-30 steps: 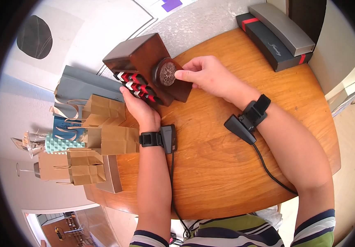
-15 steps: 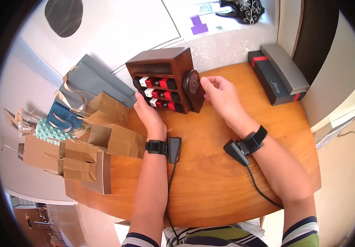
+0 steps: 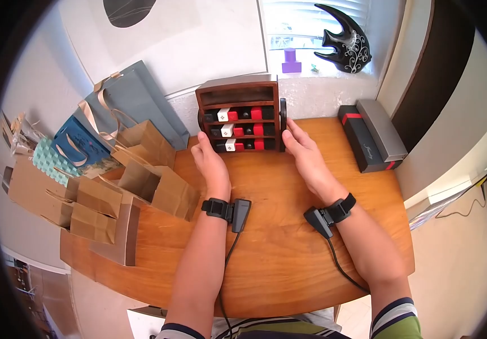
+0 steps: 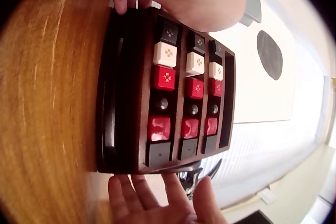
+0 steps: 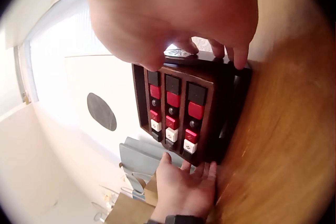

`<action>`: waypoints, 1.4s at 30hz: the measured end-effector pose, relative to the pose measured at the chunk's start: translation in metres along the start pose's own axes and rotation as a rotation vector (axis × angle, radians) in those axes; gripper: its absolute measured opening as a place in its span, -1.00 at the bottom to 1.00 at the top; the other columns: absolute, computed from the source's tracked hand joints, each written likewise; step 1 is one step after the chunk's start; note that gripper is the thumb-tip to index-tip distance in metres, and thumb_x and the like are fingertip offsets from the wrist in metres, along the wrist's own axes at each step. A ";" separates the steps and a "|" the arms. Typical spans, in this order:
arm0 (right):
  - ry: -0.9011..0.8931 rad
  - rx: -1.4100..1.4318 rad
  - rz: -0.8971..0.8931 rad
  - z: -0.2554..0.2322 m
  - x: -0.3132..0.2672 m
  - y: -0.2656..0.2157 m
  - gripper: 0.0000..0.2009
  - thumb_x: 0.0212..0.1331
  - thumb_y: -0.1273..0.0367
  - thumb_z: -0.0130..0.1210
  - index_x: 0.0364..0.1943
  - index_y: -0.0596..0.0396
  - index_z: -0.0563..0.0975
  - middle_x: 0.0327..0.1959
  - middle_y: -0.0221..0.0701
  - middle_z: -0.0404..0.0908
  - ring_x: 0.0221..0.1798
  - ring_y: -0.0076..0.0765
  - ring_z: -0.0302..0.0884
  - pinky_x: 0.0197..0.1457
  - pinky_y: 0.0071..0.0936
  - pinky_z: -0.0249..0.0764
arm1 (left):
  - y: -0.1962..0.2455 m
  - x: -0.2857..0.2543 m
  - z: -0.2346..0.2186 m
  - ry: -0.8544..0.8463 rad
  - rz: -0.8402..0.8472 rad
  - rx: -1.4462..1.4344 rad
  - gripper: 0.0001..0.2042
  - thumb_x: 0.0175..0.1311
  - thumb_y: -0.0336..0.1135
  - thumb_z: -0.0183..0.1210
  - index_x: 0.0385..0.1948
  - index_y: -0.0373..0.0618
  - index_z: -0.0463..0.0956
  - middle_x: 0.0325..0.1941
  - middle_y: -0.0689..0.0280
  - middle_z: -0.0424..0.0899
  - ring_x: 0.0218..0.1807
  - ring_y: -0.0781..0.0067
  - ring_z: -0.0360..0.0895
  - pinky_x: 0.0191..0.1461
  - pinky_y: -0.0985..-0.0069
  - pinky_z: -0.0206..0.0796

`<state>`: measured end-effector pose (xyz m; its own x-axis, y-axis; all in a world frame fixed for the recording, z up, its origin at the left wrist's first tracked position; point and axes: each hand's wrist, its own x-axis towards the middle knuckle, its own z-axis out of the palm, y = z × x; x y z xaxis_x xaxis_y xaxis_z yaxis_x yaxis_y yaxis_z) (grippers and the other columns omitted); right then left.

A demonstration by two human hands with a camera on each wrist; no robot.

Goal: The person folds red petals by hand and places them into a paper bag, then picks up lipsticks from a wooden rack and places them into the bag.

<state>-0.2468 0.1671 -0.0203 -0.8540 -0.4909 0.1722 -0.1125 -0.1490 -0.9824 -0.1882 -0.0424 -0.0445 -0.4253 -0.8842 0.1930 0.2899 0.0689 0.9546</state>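
Note:
A dark wooden cabinet stands near the back of the table with its front toward me. Its three lower rows hold small red, white and black blocks; the top row is bare. A round piece projects from its right side. My left hand touches the cabinet's lower left side, thumb near the front edge. On the opposite side, my right hand rests its fingers against the lower right. In the left wrist view, the right hand's fingers are extended. The left hand's extended fingers meet the cabinet in the right wrist view.
Brown paper bags, a grey-blue bag and a blue bag crowd the left side. Two long boxes are stacked at the back right. A black fish figure and a purple object occupy the windowsill behind.
The cabinet has gone from tilted and turned to upright, facing me. My right hand has left the round side piece and moved lower on that side. The head view has shifted.

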 end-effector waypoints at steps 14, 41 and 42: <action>-0.094 0.119 0.052 -0.005 -0.001 0.001 -0.29 0.60 0.04 -0.05 0.65 0.11 0.05 0.62 -0.38 0.20 0.59 -0.36 0.17 0.58 -0.26 0.12 | -0.002 0.002 -0.002 -0.001 -0.043 0.075 -0.52 0.60 0.19 0.00 -0.29 -0.12 0.39 -0.29 0.36 0.45 -0.22 0.49 0.32 -0.03 0.47 0.24; 0.316 -0.034 -0.092 0.000 -0.003 -0.002 -0.64 0.37 0.30 0.32 0.12 0.22 0.57 -0.14 -0.48 0.66 -0.14 -0.59 0.55 -0.10 -0.62 0.47 | 0.198 -0.062 -0.176 -0.703 0.037 0.092 -0.80 0.58 -0.20 0.14 -0.08 -0.12 0.62 -0.17 0.37 0.74 -0.27 0.65 0.60 -0.18 0.66 0.44; 0.306 -0.032 -0.126 0.002 -0.003 -0.001 -0.66 0.37 0.33 0.32 0.10 0.23 0.58 -0.16 -0.48 0.66 -0.15 -0.60 0.56 -0.09 -0.63 0.48 | 0.196 -0.046 -0.195 -0.618 0.091 -0.022 -0.78 0.59 -0.17 0.12 -0.11 -0.11 0.62 -0.20 0.38 0.73 -0.34 0.64 0.56 -0.24 0.67 0.39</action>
<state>-0.2430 0.1674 -0.0199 -0.9447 -0.1892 0.2679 -0.2388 -0.1628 -0.9573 0.0557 -0.0783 0.0894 -0.8133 -0.4445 0.3755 0.3634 0.1159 0.9244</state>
